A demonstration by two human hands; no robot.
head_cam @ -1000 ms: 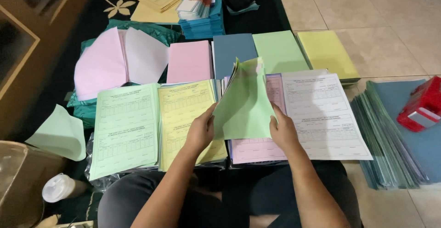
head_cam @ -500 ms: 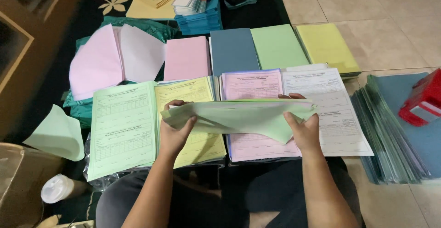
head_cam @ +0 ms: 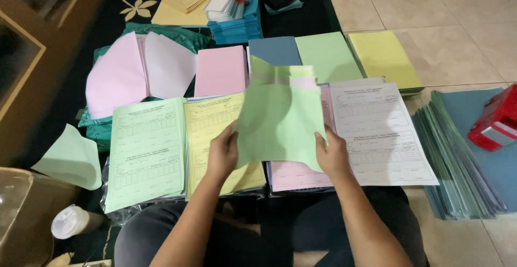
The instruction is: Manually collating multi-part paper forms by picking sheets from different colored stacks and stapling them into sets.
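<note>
While hands lift green folder [head_cam: 277, 119] — tiled floor [head_cam: 463, 8], dark rug [head_cam: 81, 57]

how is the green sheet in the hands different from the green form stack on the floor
The green sheet is held up off the floor between the left hand and right hand, and the side showing is blank. It curves and blurs. The green form stack lies flat, touched by neither hand, with printed tables showing. Both are pale green paper.

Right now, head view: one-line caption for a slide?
Left hand and right hand hold up a green sheet over rows of coloured form stacks.
</note>
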